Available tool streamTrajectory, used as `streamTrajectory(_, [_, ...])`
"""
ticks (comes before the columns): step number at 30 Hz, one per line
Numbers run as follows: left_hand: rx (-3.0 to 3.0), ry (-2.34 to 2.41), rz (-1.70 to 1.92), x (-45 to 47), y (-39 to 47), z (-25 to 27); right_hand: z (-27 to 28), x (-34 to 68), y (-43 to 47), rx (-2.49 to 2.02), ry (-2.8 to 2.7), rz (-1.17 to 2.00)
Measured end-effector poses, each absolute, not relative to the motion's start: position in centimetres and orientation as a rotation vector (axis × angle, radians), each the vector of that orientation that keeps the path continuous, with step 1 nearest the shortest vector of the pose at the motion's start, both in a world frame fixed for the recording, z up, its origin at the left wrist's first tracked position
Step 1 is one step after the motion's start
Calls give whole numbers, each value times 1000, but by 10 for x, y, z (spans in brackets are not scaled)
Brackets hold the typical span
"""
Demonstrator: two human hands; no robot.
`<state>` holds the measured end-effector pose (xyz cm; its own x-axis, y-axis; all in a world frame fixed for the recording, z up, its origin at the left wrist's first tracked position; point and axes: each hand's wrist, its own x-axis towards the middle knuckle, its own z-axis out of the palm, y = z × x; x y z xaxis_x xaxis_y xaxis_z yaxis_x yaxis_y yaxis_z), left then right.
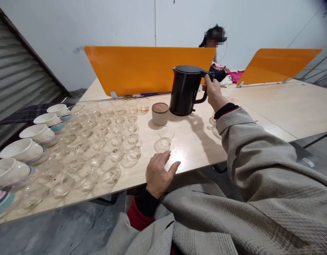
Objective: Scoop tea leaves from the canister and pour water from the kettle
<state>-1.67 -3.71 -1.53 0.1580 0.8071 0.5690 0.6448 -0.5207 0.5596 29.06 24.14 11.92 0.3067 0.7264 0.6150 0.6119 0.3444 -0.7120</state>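
Right hand (212, 91) grips kettle (186, 90) handle; left hand (158, 173) flat on table (195, 141).

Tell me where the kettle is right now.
The kettle stands on the table right of centre, before the orange divider. The right hand grips its handle, and a lidded jar sits beside it.

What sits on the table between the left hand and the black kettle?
In the head view, a small clear glass cup stands just beyond the left hand, and a lidded beige canister sits beside the black kettle, whose handle the right hand grips.
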Motion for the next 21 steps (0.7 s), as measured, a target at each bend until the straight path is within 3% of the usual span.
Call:
streamTrajectory(4, [2230,1425,1301,-16,-37,-14,114,275,248,-1320,-1129,320])
streamTrajectory(12, [2200,1437,1285,-15,-37,-14,100,269,189,-1228,-1172,270])
streamTrajectory(21, [2171,1449,1299,-13,-36,-15,128,265,82,-963,-1024,416])
